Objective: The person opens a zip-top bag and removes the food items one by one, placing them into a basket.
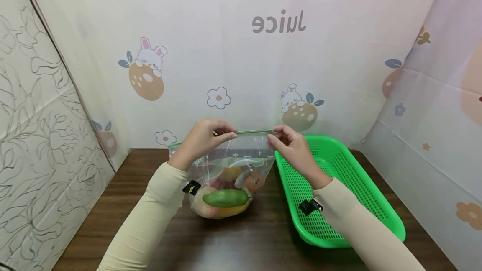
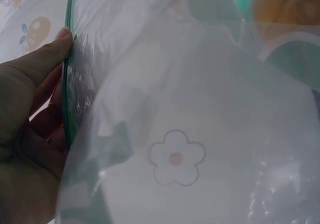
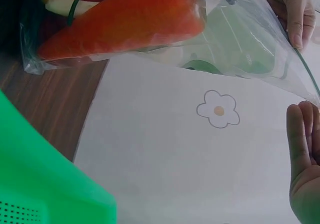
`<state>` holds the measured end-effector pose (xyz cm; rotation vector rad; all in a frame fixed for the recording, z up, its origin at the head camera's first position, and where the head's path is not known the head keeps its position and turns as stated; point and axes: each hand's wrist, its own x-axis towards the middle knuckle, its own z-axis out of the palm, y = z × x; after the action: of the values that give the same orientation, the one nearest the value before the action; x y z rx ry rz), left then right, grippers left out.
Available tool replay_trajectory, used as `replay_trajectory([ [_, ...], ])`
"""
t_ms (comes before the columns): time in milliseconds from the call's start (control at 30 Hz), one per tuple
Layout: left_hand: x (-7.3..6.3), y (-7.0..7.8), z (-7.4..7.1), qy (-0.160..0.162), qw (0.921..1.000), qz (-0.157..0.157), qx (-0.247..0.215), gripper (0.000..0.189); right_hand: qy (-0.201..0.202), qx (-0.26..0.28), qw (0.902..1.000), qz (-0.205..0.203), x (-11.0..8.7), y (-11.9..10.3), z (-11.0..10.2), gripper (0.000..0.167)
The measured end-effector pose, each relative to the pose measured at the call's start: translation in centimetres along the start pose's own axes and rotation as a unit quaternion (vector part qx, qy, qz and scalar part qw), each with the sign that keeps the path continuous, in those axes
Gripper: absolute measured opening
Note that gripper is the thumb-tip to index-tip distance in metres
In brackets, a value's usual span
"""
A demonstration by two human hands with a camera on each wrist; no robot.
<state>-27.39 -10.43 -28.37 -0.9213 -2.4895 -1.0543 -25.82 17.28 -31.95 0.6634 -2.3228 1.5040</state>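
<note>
A clear zip bag with a green zip strip stands upright, filled with produce. My left hand pinches the strip between thumb and fingers, left of its middle. At the right end of the strip, my right hand pinches the bag's corner. Through the plastic show a long green vegetable, a round orange-red fruit and a yellow piece beneath the green one. The right wrist view shows a large orange-red pepper-like vegetable with a dark stem inside the bag.
A green perforated plastic basket stands right of the bag, under my right forearm. Both sit on a dark wooden table. Behind the table rises a pale wall covering printed with rabbits and flowers; patterned panels flank both sides.
</note>
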Motion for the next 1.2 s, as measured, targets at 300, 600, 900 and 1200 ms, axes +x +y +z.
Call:
replay_trajectory([
  [300, 0.0, 0.1, 0.0, 0.003, 1.0000, 0.004, -0.002, 0.012, -0.010, -0.069, 0.9963, -0.050, 1.0, -0.9, 0.2, 0.025],
  [600, 0.0, 0.0, 0.1, -0.006, 1.0000, 0.004, -0.001, 0.011, -0.049, -0.126, 0.9863, -0.095, 2.2, -1.7, 0.9, 0.023],
  [900, -0.1, 0.1, 0.2, -0.005, 1.0000, 0.007, 0.000, 0.010, -0.068, -0.142, 0.9755, -0.154, 2.9, -2.1, 1.8, 0.021],
  [1200, -0.2, 0.1, 0.1, -0.010, 0.9998, 0.012, -0.008, 0.010, -0.060, -0.156, 0.9711, -0.171, 2.8, -2.5, 2.0, 0.013],
])
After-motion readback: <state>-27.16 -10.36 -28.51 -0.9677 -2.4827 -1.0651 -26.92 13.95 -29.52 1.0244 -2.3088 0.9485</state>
